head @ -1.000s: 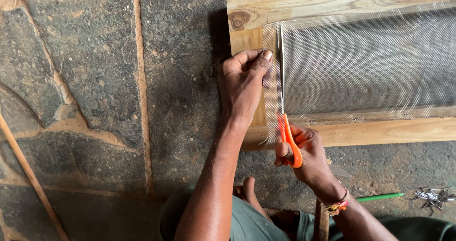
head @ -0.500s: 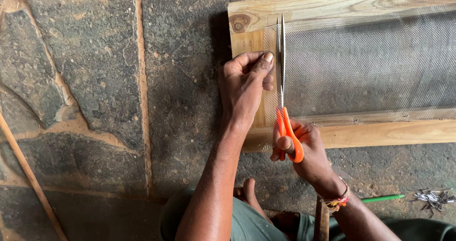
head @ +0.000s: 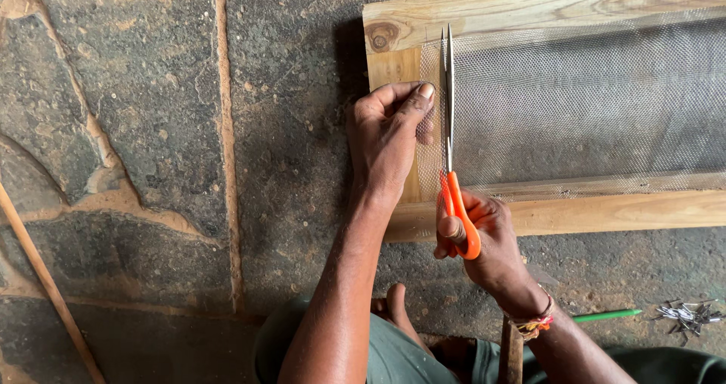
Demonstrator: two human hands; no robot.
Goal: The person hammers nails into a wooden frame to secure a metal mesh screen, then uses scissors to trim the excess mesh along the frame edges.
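Note:
A pale wooden frame (head: 484, 9) lies on the stone floor with fine grey wire mesh (head: 590, 104) stretched over it. My right hand (head: 484, 240) grips orange-handled scissors (head: 451, 142), their long blades pointing away from me along the mesh's left edge, tips near the frame's top rail. My left hand (head: 389, 138) rests on the frame's left rail and pinches the narrow mesh strip beside the blades between thumb and fingers.
The floor is rough dark stone with tan mortar lines (head: 227, 142). A thin wooden stick (head: 45, 278) runs diagonally at the lower left. A green pencil (head: 605, 316) and a small pile of nails (head: 684, 314) lie at the lower right. My knee and foot (head: 397, 308) show below.
The scissors have travelled forward along the mesh's left edge toward the top rail, my right hand following. My left hand has stayed on the left rail.

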